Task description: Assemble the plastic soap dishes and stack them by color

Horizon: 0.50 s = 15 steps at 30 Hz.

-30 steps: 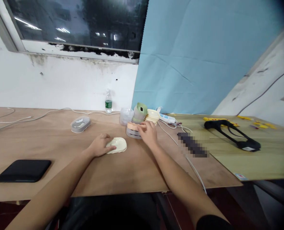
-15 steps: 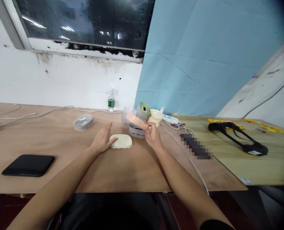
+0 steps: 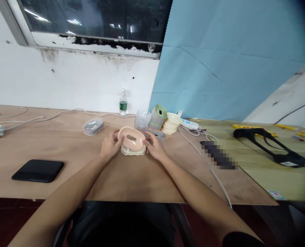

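Observation:
A peach oval plastic dish with a slot in its middle (image 3: 137, 142) is held tilted between my two hands, its open side facing me. My left hand (image 3: 111, 143) grips its left end, thumb on the near rim. At the right end, the fingers of my right hand (image 3: 154, 145) close on the rim. Directly beneath it, a cream oval plastic piece (image 3: 133, 152) lies on the table, partly covered. Whether the two touch is unclear. Behind my right hand sits a grey oval piece (image 3: 159, 134), partly hidden.
Stacked cream pieces (image 3: 172, 122), green and grey pieces (image 3: 158, 116) and clear ones (image 3: 142, 119) stand behind. A grey oval box (image 3: 93, 126) is at left, a black flat case (image 3: 38, 171) nearer. A water bottle (image 3: 123, 104), cables and a power strip (image 3: 189, 124) lie along the back.
My right hand has brought the peach dish left from the stacks to above the cream piece, turning its hollow toward me. My left hand has taken hold of its left end.

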{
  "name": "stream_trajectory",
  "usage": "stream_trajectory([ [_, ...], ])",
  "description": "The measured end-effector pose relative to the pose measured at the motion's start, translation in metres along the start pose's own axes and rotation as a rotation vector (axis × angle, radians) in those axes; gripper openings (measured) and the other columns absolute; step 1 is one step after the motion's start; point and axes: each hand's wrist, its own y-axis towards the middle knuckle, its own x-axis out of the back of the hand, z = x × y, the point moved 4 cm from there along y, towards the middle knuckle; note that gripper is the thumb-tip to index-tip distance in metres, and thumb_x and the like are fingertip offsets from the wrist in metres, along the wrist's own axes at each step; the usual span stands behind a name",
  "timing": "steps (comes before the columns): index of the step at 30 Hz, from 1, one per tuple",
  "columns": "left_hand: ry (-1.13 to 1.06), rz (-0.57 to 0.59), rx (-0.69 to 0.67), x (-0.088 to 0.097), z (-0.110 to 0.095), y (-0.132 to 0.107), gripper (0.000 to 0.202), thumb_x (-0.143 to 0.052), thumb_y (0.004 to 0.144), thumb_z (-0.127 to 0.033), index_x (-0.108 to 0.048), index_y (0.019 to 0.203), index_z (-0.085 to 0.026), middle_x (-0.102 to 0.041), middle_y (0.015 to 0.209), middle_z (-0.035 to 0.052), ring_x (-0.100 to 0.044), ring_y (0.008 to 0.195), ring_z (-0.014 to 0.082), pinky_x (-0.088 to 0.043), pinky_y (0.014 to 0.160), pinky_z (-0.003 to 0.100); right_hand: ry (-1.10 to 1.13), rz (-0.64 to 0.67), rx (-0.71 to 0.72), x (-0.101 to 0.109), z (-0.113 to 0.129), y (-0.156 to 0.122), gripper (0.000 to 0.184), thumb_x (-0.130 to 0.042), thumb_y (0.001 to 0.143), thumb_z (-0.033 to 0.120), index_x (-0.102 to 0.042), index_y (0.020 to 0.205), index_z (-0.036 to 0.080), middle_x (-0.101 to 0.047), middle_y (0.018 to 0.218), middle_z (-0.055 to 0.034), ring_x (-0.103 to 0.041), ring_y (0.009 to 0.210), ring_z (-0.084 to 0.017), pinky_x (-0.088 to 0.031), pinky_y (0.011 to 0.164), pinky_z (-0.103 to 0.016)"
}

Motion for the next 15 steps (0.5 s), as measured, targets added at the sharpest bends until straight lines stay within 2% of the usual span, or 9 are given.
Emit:
stream_trajectory([
  [4, -0.013, 0.098, 0.014, -0.005, -0.004, -0.003, 0.064, -0.043, 0.089, -0.054, -0.037, 0.141, -0.017, -0.068, 0.066, 0.0008, -0.067, 0.075, 0.0226, -0.046, 0.066, 0.029, 0.100, -0.025, -0.025, -0.003, -0.004, 0.003, 0.052, -0.053, 0.082, 0.055, -0.057, 0.122, 0.023, -0.067, 0.086, -0.0045, -0.053, 0.045, -0.012, -0.044, 0.040, -0.026],
  [7, -0.016, 0.198, -0.034, -0.009, -0.011, -0.005, 0.058, -0.036, 0.092, -0.054, -0.043, 0.138, -0.020, -0.070, 0.068, 0.0013, -0.068, 0.078, 0.0222, -0.046, 0.068, 0.028, 0.148, -0.096, -0.065, -0.002, -0.010, 0.007, 0.051, -0.050, 0.084, 0.054, -0.059, 0.123, 0.021, -0.063, 0.069, -0.0014, -0.052, 0.042, -0.013, -0.042, 0.037, -0.026],
  [9, 0.004, 0.213, -0.044, -0.011, -0.013, -0.005, 0.055, -0.032, 0.093, -0.054, -0.049, 0.133, -0.022, -0.072, 0.072, 0.0026, -0.068, 0.082, 0.0226, -0.047, 0.070, 0.028, 0.137, -0.110, -0.080, -0.003, -0.014, 0.010, 0.051, -0.049, 0.085, 0.054, -0.060, 0.121, 0.020, -0.060, 0.063, 0.0001, -0.050, 0.039, -0.012, -0.041, 0.035, -0.025],
  [13, 0.062, 0.216, 0.012, -0.014, -0.006, -0.003, 0.060, -0.029, 0.093, -0.056, -0.044, 0.138, -0.019, -0.073, 0.074, 0.0044, -0.068, 0.088, 0.0244, -0.047, 0.074, 0.030, 0.080, -0.103, -0.072, -0.005, -0.018, 0.012, 0.052, -0.049, 0.085, 0.053, -0.059, 0.124, 0.020, -0.066, 0.070, -0.0019, -0.051, 0.039, -0.012, -0.042, 0.037, -0.025],
  [15, 0.088, 0.218, 0.028, -0.016, -0.002, -0.003, 0.063, -0.028, 0.093, -0.057, -0.041, 0.140, -0.018, -0.074, 0.084, 0.0063, -0.066, 0.095, 0.0249, -0.047, 0.079, 0.031, 0.041, -0.101, -0.067, -0.006, -0.020, 0.013, 0.052, -0.049, 0.085, 0.052, -0.059, 0.123, 0.019, -0.068, 0.074, -0.0034, -0.052, 0.039, -0.011, -0.041, 0.037, -0.024],
])
